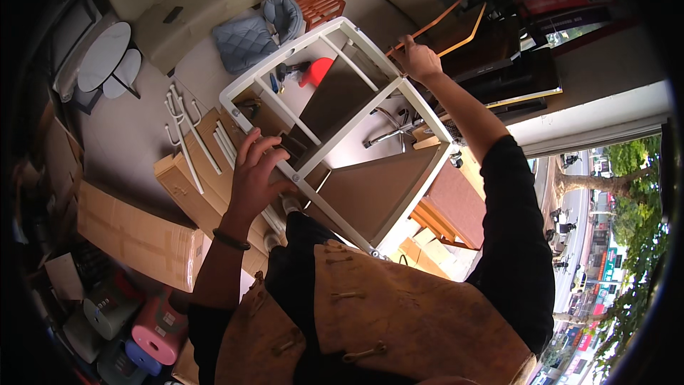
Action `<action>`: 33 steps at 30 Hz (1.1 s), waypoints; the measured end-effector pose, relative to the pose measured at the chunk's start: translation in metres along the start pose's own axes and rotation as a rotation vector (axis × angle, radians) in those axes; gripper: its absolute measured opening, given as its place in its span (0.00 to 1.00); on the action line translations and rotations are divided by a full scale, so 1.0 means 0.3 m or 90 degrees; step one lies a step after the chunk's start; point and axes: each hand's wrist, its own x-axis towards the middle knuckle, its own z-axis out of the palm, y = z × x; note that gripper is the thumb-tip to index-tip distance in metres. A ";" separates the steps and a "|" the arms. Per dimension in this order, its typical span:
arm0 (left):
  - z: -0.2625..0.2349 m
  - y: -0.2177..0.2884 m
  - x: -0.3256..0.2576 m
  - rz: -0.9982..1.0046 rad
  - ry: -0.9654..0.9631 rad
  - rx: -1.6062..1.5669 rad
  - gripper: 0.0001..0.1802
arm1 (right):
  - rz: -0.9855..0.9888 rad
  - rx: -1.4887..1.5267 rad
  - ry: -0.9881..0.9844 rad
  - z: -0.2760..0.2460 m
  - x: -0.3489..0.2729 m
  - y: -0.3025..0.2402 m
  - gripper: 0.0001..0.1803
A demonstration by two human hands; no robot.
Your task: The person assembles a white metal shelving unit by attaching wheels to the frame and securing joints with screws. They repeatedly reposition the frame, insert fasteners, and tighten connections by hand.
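A white metal frame (349, 128) with crossbars, small feet at its corners and brown panels (377, 185) inside stands tilted in front of me. My left hand (255, 171) is at its left rail, fingers spread and slightly bent, thumb near the middle joint. On the far right side my right hand (422, 60) is closed at the rail; its fingertips are partly hidden. An orange strip-like edge (434, 20) passes close behind that hand. Through the frame, a red round-topped thing (316, 71) and a dark drill-like tool (291, 68) show on the floor.
White hooked tubes (187, 135) lie on flattened cardboard at left, by a large cardboard box (135, 232). Pink and grey stools (160, 331) stand lower left. Further off are a grey cushion (246, 43), a wooden stool (320, 7) and round white tables (105, 57). A street opens at right.
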 end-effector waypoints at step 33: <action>-0.018 -0.017 -0.023 0.038 0.008 0.014 0.30 | -0.067 -0.140 0.337 0.157 -0.225 0.113 0.27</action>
